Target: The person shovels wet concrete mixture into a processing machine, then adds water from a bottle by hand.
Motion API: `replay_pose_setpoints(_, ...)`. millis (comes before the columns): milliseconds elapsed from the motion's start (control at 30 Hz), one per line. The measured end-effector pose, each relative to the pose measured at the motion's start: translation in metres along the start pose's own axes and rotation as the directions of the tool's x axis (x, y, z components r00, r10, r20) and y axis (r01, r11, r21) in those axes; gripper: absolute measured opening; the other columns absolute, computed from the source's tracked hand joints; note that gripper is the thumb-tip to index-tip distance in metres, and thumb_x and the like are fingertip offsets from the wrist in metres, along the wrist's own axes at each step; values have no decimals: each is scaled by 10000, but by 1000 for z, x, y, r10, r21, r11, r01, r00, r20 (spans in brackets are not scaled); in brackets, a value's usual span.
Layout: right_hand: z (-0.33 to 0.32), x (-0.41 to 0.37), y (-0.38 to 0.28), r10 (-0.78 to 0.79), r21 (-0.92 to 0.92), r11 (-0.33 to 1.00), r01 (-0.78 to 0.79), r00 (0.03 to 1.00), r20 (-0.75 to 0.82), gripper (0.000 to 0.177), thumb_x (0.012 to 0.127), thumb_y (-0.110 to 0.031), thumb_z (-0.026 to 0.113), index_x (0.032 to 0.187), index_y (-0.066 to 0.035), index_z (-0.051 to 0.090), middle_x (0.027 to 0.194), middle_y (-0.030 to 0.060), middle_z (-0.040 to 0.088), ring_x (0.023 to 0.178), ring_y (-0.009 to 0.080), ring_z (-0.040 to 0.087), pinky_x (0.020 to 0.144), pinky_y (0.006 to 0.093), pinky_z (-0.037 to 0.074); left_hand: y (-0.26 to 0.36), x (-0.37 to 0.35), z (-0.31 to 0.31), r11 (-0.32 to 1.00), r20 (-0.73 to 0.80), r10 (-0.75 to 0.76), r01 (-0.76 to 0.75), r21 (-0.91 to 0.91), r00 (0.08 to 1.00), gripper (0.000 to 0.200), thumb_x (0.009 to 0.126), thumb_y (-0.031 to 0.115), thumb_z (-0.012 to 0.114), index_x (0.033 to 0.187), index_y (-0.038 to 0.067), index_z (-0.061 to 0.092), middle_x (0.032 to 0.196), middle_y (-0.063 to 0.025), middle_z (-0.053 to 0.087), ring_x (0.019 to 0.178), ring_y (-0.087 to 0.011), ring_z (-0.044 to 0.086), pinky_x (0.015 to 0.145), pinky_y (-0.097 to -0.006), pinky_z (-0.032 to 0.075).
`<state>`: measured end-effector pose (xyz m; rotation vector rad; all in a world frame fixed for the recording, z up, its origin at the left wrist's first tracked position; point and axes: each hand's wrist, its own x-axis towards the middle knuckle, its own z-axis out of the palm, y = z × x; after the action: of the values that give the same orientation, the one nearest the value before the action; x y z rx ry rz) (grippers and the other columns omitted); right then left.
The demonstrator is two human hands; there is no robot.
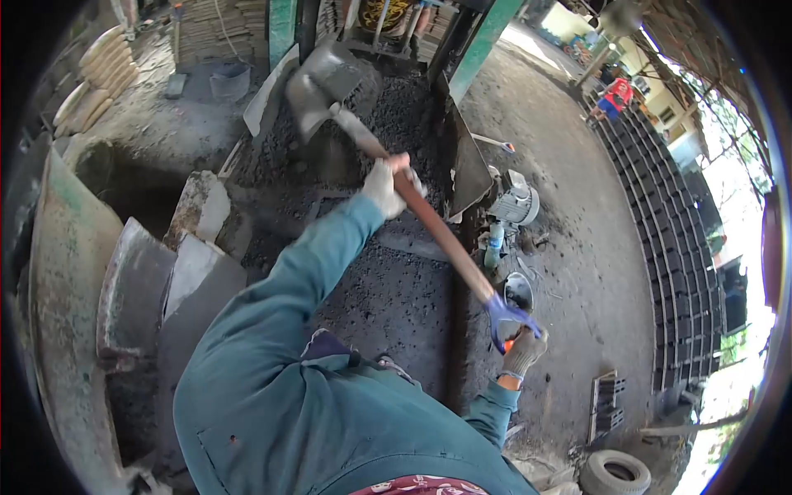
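Diagonally, the shovel (441, 233) spans both hands, its blade beyond the left

Its long axis runs from the blade (309, 103) at the upper left of the view down to the purple handle (499, 318) at the lower right, crossing in front of the body. The blade is blurred and lies over dark, lumpy material (404, 115); whether it bears a load cannot be told.

Nearest the blade is the left hand (384, 188), in a pale glove, wrapped about the wooden shaft, with a stretch of bare shaft between it and the metal. The left arm reaches forward, well out from the body. The right hand (525, 351), also gloved, is closed on the looped handle at the opposite end, lower and nearer the torso. So the blade lies ahead and to the left of both grips, the left hand makes the nearer support, and the longer part of the shaft runs between the two hands.

Around this, an upright metal plate (464, 161) edges the dark material on the right, and beyond it a motor (516, 205) sits on the ground. A bucket (231, 82) stands to the left of the blade. Farther off at upper right, another person (615, 95) in red is near a long dark rack (660, 206).
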<state>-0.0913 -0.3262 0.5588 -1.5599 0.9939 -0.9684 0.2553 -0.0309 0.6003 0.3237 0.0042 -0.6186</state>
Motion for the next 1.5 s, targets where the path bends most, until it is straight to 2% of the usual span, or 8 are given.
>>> replay_pose_setpoints(100,-54,57,114,185,75,977,-198,971,154,125,880,16,487,940,-9,592,623,102,569,466,189,559,394,336,451,-79,-110,-11,987,201,51,-80,137,978,147,884,185,657,814,92,568,813,-61,568,838,-264,591,956,-501,448)
replay_pose_setpoints(233,-74,90,174,400,-250,912,-324,832,383,224,834,46,455,978,-13,616,670,110,603,500,189,579,428,345,483,-177,-224,-104,951,-196,170,-213,-223,966,90,846,144,675,825,109,595,787,-52,578,865,-279,579,907,-499,459)
replay_pose_setpoints(367,-29,113,240,245,-406,893,195,547,801,185,818,34,545,981,-8,623,792,109,650,577,173,610,493,337,533,-225,-338,-154,788,-784,189,-568,-237,591,106,859,123,662,845,108,558,734,-60,556,791,-274,565,853,-543,464)
replay_pose_setpoints(467,33,54,106,536,-537,842,-61,219,815,232,839,24,606,1059,-50,596,744,76,614,567,177,596,469,340,523,-255,-404,-182,558,-872,222,-790,-254,437,169,880,141,642,796,114,497,690,-61,540,654,-260,555,815,-557,477)
replay_pose_setpoints(667,112,-24,3,166,-165,986,17,-183,969,341,765,52,615,1095,-33,630,818,52,636,615,142,605,511,280,528,-322,-488,-173,167,-947,292,-982,-89,136,203,878,208,636,753,114,507,639,-49,527,627,-248,560,848,-566,495)
replay_pose_setpoints(900,41,-132,-144,-541,788,600,137,-657,526,364,804,-294,785,1025,-28,671,810,81,668,707,201,674,629,333,543,-367,-542,-139,-12,-965,243,-995,-103,97,229,844,190,675,715,126,497,653,-32,502,630,-246,540,842,-552,514)
replay_pose_setpoints(1067,-63,-175,-200,-762,992,122,37,-637,117,430,761,-420,779,944,-41,695,819,72,681,695,282,671,675,405,531,-330,-597,-121,128,-767,624,-988,-90,151,260,857,259,721,703,152,541,651,-18,552,677,-222,579,919,-475,491)
replay_pose_setpoints(1500,-164,-351,-189,-395,986,-168,-20,-915,-86,261,652,-177,712,899,-107,664,695,60,637,678,256,670,617,392,526,-231,-652,-25,212,-616,765,-977,-33,187,296,927,342,616,805,101,494,664,-74,527,595,-269,549,724,-512,524)
